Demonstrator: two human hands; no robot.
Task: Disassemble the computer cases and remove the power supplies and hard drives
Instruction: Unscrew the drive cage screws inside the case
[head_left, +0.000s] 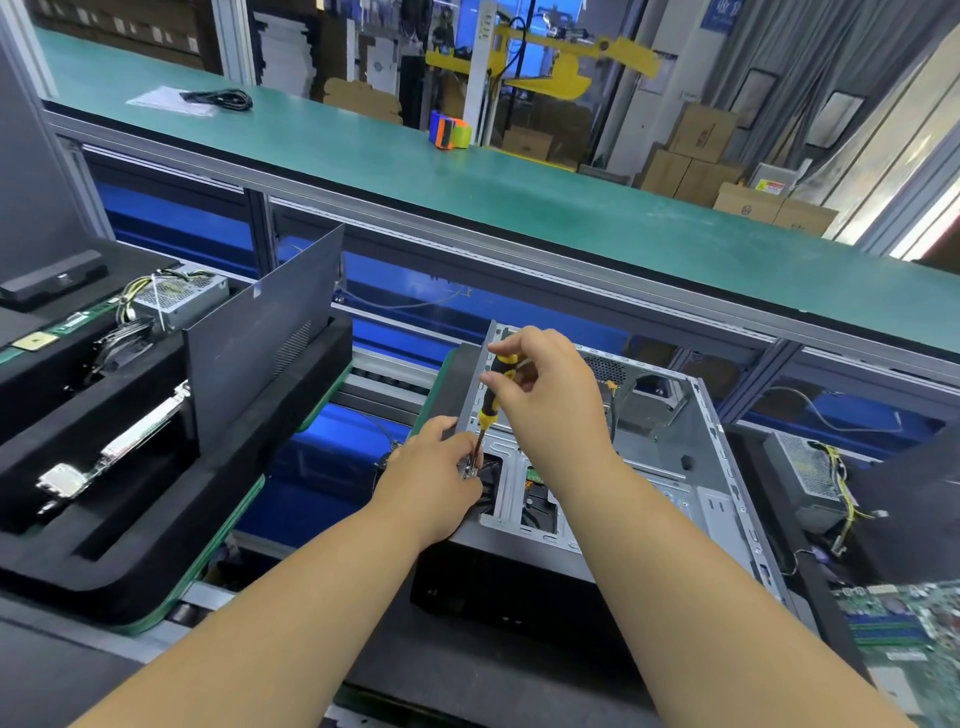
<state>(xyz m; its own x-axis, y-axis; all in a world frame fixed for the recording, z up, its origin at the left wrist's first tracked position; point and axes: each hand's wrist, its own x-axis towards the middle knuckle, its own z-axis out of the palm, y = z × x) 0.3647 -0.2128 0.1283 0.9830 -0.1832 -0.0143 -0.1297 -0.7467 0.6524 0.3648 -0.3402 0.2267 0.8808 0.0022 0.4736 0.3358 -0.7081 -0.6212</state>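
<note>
**Open computer case, screwdriver at its left edge**

Computer case (613, 467): 1 unit, grey metal, side panel off, lying open directly in front of you, its black front end nearest you.

Screwdriver (493, 389): 1, black and yellow handle, nearly upright, tip down at the case's left edge.

Your right hand (545, 395): fingers curled around the screwdriver handle, above the case.

Your left hand (436, 478): at the case's left edge, fingertips pinching the small fitting at the screwdriver's tip.

Power supply (810, 483): 1, with yellow wires, just right of the case.

Circuit board (904, 618): green, right of the case, nearer you.

Foam tray (156, 499): black, left of the case, holding parts and an upright grey panel (260, 343).

Green bench (467, 171): beyond the case.
</note>
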